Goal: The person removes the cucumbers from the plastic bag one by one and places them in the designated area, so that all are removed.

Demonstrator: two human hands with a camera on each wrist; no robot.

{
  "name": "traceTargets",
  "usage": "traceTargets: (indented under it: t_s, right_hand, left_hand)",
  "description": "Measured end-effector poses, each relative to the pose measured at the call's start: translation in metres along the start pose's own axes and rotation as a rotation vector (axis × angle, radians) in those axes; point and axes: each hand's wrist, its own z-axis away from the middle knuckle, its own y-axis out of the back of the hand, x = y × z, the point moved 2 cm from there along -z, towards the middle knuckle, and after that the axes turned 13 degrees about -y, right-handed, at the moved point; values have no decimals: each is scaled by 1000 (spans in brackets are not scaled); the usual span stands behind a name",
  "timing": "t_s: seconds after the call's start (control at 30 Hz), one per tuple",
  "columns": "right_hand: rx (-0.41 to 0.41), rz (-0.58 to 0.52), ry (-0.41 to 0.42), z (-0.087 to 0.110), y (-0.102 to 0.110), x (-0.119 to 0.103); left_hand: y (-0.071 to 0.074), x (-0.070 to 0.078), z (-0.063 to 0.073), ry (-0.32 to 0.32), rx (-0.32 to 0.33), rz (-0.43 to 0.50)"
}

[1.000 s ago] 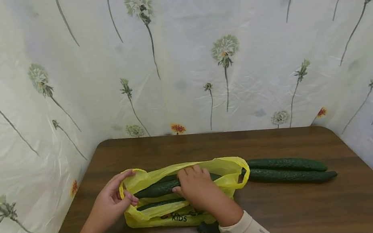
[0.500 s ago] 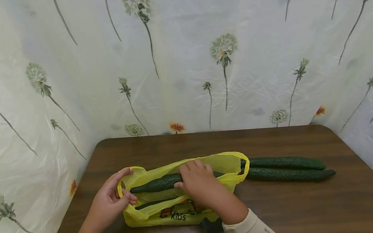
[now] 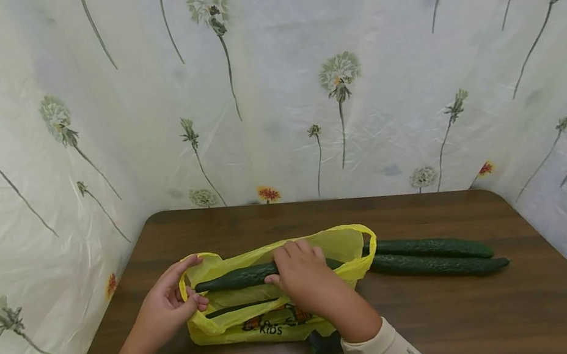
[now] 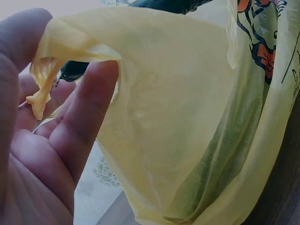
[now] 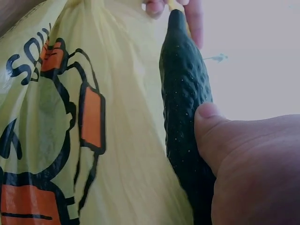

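A yellow plastic carrier bag [image 3: 219, 335] with a printed front lies on the table, its mouth spread. My left hand [image 3: 165, 307] holds its left handle, with the handle looped over the fingers in the left wrist view. My right hand [image 3: 307, 275] grips a long dark green cucumber [image 3: 238, 279] at the bag's mouth. In the right wrist view the thumb [image 5: 211, 117] presses along the bumpy cucumber [image 5: 183, 89]. Deeper in the bag, a second cucumber [image 3: 240, 308] shows as a thin strip. It shows faintly through the plastic [image 4: 140, 117] in the left wrist view.
Right of the bag, two more cucumbers, a rear one [image 3: 433, 245] and a front one [image 3: 442, 264], lie side by side on the brown table [image 3: 478, 319]. Their left ends are behind the bag. A flower-printed sheet [image 3: 268, 80] stands behind the table.
My right hand has moved slightly up and right. The gripped cucumber has risen in the bag's mouth, and the gap to the one below has widened. My left hand stays nearly still.
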Motion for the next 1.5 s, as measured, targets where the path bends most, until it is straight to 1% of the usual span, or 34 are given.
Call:
traceTargets:
  t_s: [0.13, 0.23, 0.4, 0.57, 0.67, 0.73, 0.8, 0.9, 1.03, 1.17, 1.27, 1.4, 1.5]
  right_hand:
    - [16, 12, 2, 3, 5, -2]
    - [32, 8, 5, 5, 10, -4]
    - [49, -23, 23, 8, 20, -9]
    - [76, -3, 53, 13, 30, -16]
    - [111, 21, 77, 19, 36, -19]
    - [135, 36, 88, 23, 38, -20]
    - [159, 39, 93, 27, 41, -21]
    - [189, 36, 98, 33, 45, -22]
    - [207, 38, 85, 40, 50, -23]
    - [201, 30, 71, 46, 56, -22]
    - [200, 15, 65, 51, 60, -20]
    - [206, 4, 53, 56, 67, -15]
    - [193, 4, 31, 60, 70, -10]
  left_hand:
    - [0, -1, 0, -1, -5, -6]
    - [0, -1, -1, 7, -5, 7]
    - [0, -3, -1, 12, 1, 27]
    - [-1, -4, -1, 1, 8, 14]
    - [-1, -4, 0, -2, 9, -15]
    - [0, -4, 1, -2, 12, -56]
    - [0, -3, 1, 0, 16, -97]
    - [0, -3, 1, -5, 12, -124]
    - [0, -3, 0, -37, -4, -98]
    - [0, -4, 0, -59, 6, -108]
    - [0, -5, 0, -52, 6, -113]
    - [-2, -4, -1, -28, -1, -72]
    - [-3, -2, -1, -8, -3, -42]
